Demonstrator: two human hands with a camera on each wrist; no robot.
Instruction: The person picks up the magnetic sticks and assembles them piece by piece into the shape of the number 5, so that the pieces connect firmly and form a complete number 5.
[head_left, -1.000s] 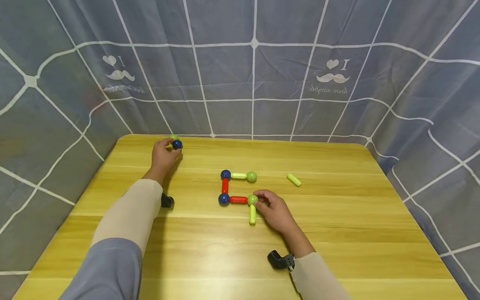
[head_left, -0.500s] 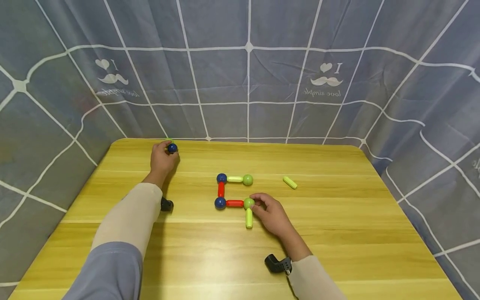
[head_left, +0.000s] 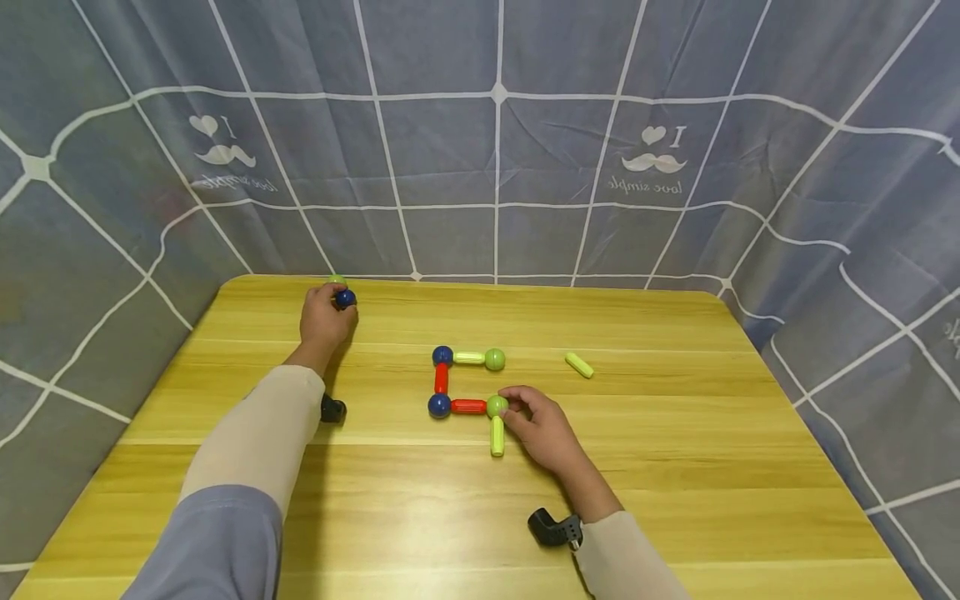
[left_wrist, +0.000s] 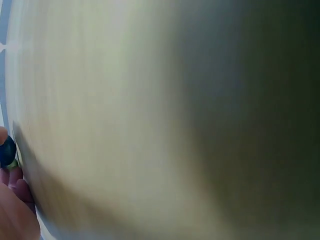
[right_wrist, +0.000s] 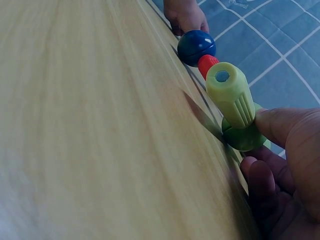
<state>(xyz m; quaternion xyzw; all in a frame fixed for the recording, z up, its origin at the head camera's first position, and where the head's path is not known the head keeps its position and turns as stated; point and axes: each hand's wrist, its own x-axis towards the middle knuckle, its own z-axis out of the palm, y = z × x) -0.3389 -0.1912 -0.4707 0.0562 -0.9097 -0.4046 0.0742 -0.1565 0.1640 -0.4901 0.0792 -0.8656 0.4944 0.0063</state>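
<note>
At the table's far left, my left hand [head_left: 324, 317] pinches a dark blue ball [head_left: 345, 298] between thumb and fingers. A green ball [head_left: 337, 281] shows just behind it, partly hidden by the fingers. Near the middle lies a joined chain of balls and magnetic rods. My right hand [head_left: 546, 427] pinches its near green ball [head_left: 497, 407]. From that ball, a red rod [head_left: 468, 407] runs left to a blue ball [head_left: 439, 406], and a yellow-green rod [head_left: 497, 437] points toward me. Another red rod [head_left: 442, 380] leads to the far blue ball [head_left: 443, 357], then a yellow-green rod [head_left: 469, 358] and green ball [head_left: 494, 359].
One loose yellow-green rod [head_left: 579, 365] lies right of the chain. The wooden table [head_left: 420, 508] is bordered by a grey-blue curtain [head_left: 442, 150] with white lines at the back and sides. A black wrist camera [head_left: 553, 528] sits beside the right sleeve.
The head view has shifted slightly, moving everything a little left and down in the picture. Both hands keep their places and their grips.
</note>
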